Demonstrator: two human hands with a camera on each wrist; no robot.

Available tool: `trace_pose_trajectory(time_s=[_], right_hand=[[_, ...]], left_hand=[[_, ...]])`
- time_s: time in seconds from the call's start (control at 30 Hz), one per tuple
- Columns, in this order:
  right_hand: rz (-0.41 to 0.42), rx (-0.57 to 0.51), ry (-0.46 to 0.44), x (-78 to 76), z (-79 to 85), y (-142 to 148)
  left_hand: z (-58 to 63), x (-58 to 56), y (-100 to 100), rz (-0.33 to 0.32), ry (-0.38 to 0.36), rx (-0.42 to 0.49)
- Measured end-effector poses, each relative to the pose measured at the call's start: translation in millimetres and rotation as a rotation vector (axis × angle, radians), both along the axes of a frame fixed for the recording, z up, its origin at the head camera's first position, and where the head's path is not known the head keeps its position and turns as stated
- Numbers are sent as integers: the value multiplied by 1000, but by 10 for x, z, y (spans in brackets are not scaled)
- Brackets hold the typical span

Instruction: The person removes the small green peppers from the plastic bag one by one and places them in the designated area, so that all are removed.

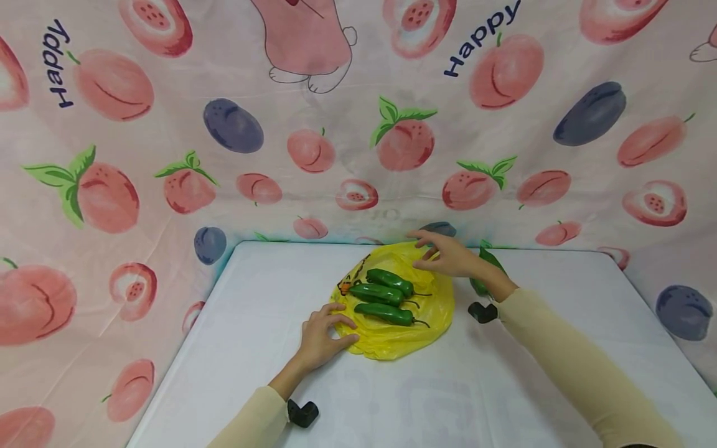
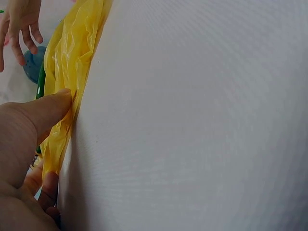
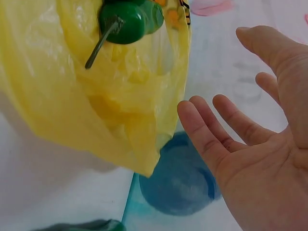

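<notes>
Three green chili peppers (image 1: pixel 383 313) lie side by side on a crumpled yellow plastic bag (image 1: pixel 386 348), their stems pointing right. At the bag's left edge is my left hand (image 1: pixel 322 336). In the left wrist view, that hand's thumb (image 2: pixel 57 101) touches the yellow plastic, with fingertips lower down along the same edge. My right hand (image 1: pixel 445 254) hovers at the bag's far right edge, fingers spread. The right wrist view shows a gap between the right hand (image 3: pixel 260 144) and the plastic, and nothing in its palm.
More green peppers (image 1: pixel 478 286) lie right of the bag, partly hidden by my right forearm. The white table (image 1: pixel 269 280) meets a fruit-printed cloth (image 1: pixel 336 112) at its back edge. Black devices (image 1: pixel 302 413) sit at both wrists.
</notes>
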State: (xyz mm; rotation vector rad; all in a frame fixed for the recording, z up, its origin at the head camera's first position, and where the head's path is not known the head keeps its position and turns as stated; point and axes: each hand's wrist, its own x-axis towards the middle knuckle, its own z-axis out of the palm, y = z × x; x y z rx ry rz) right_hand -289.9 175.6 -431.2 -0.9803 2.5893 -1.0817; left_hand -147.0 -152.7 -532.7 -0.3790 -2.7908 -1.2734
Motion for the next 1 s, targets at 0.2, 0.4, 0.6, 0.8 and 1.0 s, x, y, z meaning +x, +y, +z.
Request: trace_pose_trajectory(time_s=[0.2,0.4,0.6,0.8,1.0], right_hand=[[10,34,-46,3,-19,-159],[43,48,-87,-26,-88,-273],[88,81,-159,-44,-149,-365],[148,98,-151,-60,-202,-426],[146,143,-195,-57,-228,-482]], left_hand=[[-4,2,-9,1,-1,-1],[-10,-3,-11,-2,-1,3],[-28,-15,-10,-2,4,2],[-34,-13,-10,2,-2,-3],[-33,-9,-12,4,-8,-15]])
